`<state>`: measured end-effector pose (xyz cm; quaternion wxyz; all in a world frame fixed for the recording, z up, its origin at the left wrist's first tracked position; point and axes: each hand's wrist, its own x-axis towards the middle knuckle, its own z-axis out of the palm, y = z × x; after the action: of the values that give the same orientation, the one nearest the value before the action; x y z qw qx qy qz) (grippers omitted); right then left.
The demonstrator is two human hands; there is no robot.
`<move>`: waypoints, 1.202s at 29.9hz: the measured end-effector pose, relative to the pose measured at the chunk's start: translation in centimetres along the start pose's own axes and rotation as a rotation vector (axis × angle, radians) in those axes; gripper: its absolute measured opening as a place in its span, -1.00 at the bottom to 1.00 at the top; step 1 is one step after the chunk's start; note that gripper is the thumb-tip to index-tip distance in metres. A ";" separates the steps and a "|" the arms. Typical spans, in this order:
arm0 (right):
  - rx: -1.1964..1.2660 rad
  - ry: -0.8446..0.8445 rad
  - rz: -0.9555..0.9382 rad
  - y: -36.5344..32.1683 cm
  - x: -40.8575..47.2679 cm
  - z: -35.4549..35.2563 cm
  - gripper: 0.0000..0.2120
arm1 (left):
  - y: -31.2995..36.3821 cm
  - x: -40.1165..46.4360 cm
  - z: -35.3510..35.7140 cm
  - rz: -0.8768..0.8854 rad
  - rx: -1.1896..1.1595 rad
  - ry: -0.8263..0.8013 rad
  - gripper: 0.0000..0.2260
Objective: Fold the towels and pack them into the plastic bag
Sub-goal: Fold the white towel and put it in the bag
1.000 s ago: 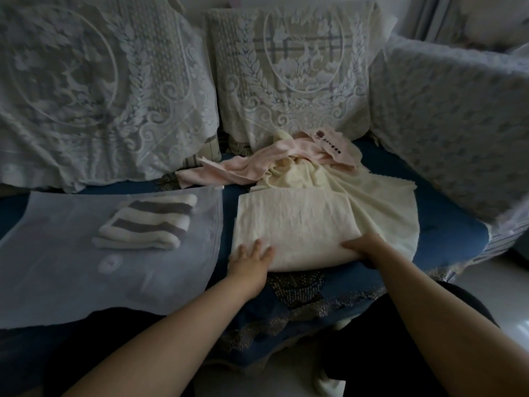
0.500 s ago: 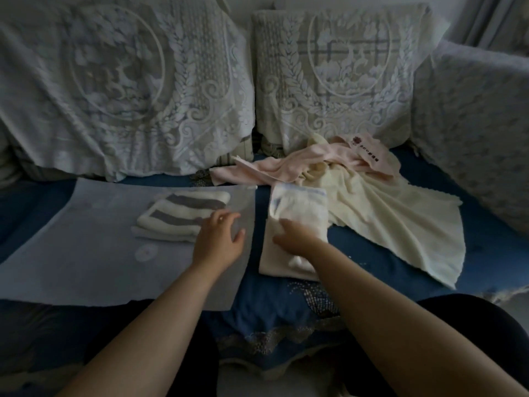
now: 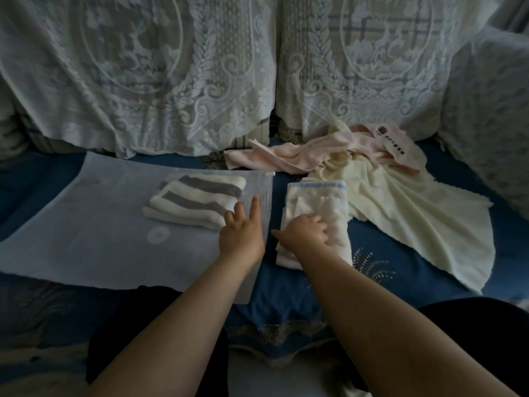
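since a moment ago the left hand (image 3: pixel 242 234) has reached onto the translucent plastic bag (image 3: pixel 94 239), fingers spread; right hand (image 3: pixel 305 234) presses flat, released, on the folded cream towel (image 3: pixel 317 202) beside it.

A blue sofa seat (image 3: pixel 446 242) carries a flat translucent plastic bag (image 3: pixel 86 230) on the left, a folded cream towel (image 3: pixel 317 196) beside it, then a loose cream towel (image 3: pixel 423 224) and a crumpled pink towel (image 3: pixel 309 159) behind.

Two bare forearms, no sleeves or jewellery in view; dark trousers (image 3: pixel 160 325) below.
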<state>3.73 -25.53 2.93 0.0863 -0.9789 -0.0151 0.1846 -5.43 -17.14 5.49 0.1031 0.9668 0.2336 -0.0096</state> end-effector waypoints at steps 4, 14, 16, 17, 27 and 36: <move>-0.122 -0.057 0.001 -1.2 -0.4 -0.1 -0.26 | -1.0 0.0 -1.2 -0.097 -0.091 0.042 -0.42; -0.206 -0.097 -0.236 7.7 -5.5 -3.2 -0.64 | -3.3 0.6 -2.6 -0.077 -0.177 0.133 -0.76; -0.234 -0.029 -0.284 9.4 -5.0 -1.9 -0.43 | -3.7 0.6 -2.7 -0.077 -0.225 0.150 -0.74; -0.271 0.035 -0.330 10.0 -4.6 -0.8 -0.37 | -3.8 0.5 -2.7 -0.088 -0.238 0.153 -0.72; 0.177 0.106 -0.288 12.7 -2.8 -0.8 -0.59 | -4.8 0.1 -2.7 -0.097 -0.286 0.231 -0.80; 0.075 0.076 -0.831 8.3 -5.5 -3.4 -0.68 | -5.2 -1.0 -4.7 -0.090 -0.501 0.332 -0.72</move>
<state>-0.15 -34.54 6.53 0.1897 -0.8918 -0.3988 0.0983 -8.80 -12.07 9.10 0.2980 0.8883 0.2851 0.2021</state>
